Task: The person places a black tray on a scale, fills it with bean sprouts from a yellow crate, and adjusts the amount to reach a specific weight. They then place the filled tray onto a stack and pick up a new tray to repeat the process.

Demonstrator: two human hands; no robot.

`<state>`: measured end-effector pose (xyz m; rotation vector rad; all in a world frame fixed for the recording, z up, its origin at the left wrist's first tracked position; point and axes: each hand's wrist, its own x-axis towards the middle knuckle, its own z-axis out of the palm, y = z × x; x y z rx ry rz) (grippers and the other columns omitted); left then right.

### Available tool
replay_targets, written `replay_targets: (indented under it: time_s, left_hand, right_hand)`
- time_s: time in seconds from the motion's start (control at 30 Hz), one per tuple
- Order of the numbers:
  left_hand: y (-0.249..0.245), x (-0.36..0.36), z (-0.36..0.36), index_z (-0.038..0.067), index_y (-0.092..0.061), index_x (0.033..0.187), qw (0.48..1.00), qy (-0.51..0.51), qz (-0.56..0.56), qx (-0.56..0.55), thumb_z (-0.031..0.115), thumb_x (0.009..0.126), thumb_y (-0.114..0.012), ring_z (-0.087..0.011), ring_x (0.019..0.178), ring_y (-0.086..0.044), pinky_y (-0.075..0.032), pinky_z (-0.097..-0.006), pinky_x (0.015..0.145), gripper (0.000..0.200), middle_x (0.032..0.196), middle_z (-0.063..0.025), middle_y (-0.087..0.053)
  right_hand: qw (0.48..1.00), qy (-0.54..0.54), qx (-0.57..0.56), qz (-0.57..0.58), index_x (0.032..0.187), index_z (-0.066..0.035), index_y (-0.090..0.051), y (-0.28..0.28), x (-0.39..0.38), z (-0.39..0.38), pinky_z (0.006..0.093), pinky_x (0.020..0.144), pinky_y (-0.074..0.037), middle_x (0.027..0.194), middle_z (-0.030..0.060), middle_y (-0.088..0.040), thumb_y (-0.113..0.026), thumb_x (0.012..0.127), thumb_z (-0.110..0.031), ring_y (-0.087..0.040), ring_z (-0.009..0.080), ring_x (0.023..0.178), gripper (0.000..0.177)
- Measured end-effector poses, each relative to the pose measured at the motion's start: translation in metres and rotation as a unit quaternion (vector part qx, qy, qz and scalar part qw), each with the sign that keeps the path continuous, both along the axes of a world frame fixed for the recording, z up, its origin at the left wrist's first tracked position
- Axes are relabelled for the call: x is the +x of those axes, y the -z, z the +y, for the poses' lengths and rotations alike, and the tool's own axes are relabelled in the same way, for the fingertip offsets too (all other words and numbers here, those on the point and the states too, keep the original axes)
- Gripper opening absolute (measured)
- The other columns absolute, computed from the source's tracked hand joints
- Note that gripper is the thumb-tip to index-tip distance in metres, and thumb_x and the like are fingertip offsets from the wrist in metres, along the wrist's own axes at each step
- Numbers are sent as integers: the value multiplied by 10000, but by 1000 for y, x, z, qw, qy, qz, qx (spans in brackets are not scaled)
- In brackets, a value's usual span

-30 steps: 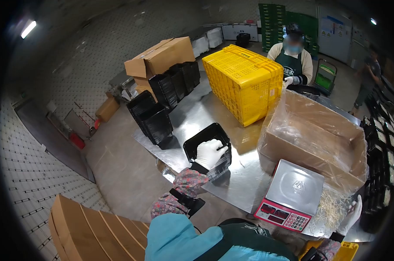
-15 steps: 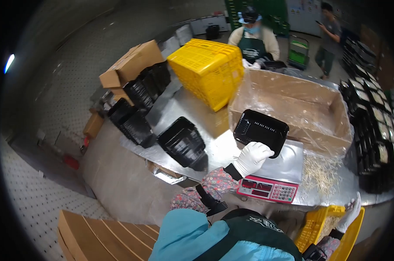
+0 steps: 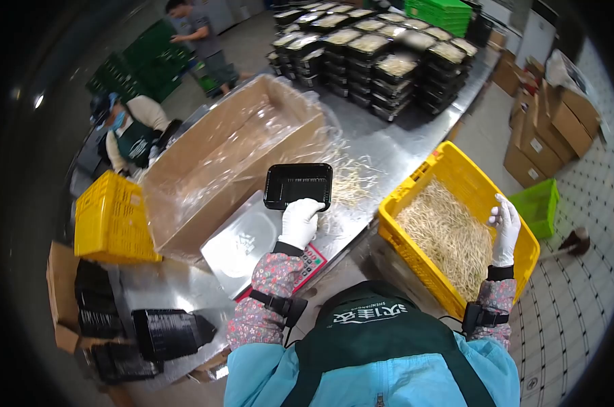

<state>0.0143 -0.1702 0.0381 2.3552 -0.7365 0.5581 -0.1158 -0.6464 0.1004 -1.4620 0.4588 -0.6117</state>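
Observation:
My left hand (image 3: 299, 222), in a white glove, grips the near edge of a black plastic tray (image 3: 298, 180). The tray is tilted toward me, with no food visible inside. Beside and below it is a scale with a metal plate (image 3: 239, 239) and a red keypad panel, partly covered by my arm. Pale, thin sprouts (image 3: 351, 180) lie scattered on the metal table to the tray's right. My right hand (image 3: 505, 227), also gloved, is raised over the right side of a yellow crate (image 3: 415, 252), fingers apart and holding nothing. Many loose sprouts (image 3: 442, 227) fill the crate.
A plastic-lined cardboard box (image 3: 252, 180) stands beyond the scale. Filled trays (image 3: 371, 44) are stacked at the table's far end. At left are an upturned yellow crate (image 3: 113, 224) and nested black trays (image 3: 168, 332). A co-worker (image 3: 136, 129) stands across the table.
My view has swung right, bringing the sprout crate fully into sight. My left hand still holds the black tray, now right of the scale plate. My right hand remains by the crate.

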Motion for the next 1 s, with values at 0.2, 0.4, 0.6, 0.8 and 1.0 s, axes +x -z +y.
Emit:
replay_targets:
  time_s: [0.2,0.4,0.6,0.8,1.0]
  left_hand:
    - [83,84,-35,125,-713,915,986,-3,92,137,-2,712,-633,-317,955,-609,-434,-485,907,253,922,-93,-679]
    - [29,70,-95,60,-554,1302,985,66,61,147,13,680,-686,-396,1374,-374,-286,-492,1140,637,1412,-157,-498]
    - [53,43,-194,45,-647,1187,955,265,131,-16,29,812,-699,-332,1102,-613,-474,-410,984,380,1150,-153,-662]
    - [80,41,-230,147,-694,1056,935,318,110,108,189,795,-752,-209,865,-667,-512,-342,743,271,1003,-12,-702]
    - [77,47,-234,136,-710,1004,922,334,137,140,182,806,-720,-207,799,-664,-510,-338,711,203,962,-8,-711]
  right_hand:
    - [994,95,-32,34,1128,-49,-692,6,-64,-55,199,576,-441,781,-21,-621,-582,995,-263,-545,50,622,275]
    - [975,207,15,81,1159,-74,-678,44,-111,-96,204,590,-486,825,-16,-652,-590,985,-258,-580,51,645,268]
    - [957,204,-63,197,1283,-18,-600,130,-72,-132,311,877,-511,1201,119,-656,-681,908,-268,-631,198,1056,458]
    - [819,99,-217,522,1402,15,-476,221,-22,-163,392,1112,-362,1407,250,-498,-756,776,-450,-464,359,1327,829]
    - [742,72,-124,654,1494,11,-322,278,-7,-203,381,1165,-294,1542,265,-308,-773,674,-615,-327,358,1431,1125]
